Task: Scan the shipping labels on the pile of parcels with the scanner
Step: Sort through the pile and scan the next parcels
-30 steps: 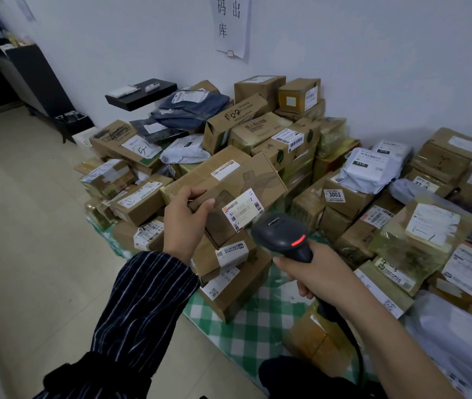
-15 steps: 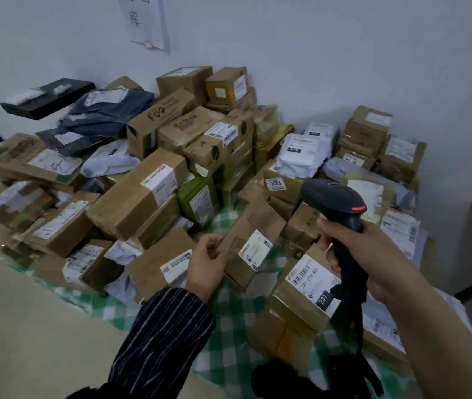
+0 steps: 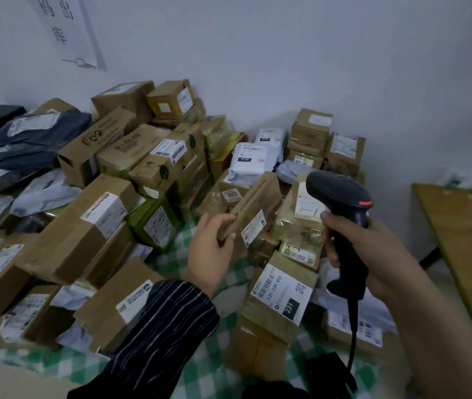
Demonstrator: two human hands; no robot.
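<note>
On the far left edge of the green checked cloth lies 1 dark blue bag, with 1 paper sign taped to the wall above it. The pile of parcels covers the cloth from its left edge to its right edge. Most are brown cardboard boxes, too many and too overlapped to count exactly.

Near the middle of the cloth, the left hand, in 1 striped sleeve, holds 1 small parcel tilted above the pile. Its fingers are curled over the parcel's near end and the thumb is underneath. The parcel's 1 shipping label faces the camera.

Behind it, against the wall, lie 2 white bags marked 010. Below it, 1 box labelled 231 sits near the front edge.

Just right of the held parcel, not touching it, is 1 black scanner. The right hand is wrapped fully round its handle, and 1 cable hangs beneath. Beyond the cloth's right edge stands 1 wooden table.
</note>
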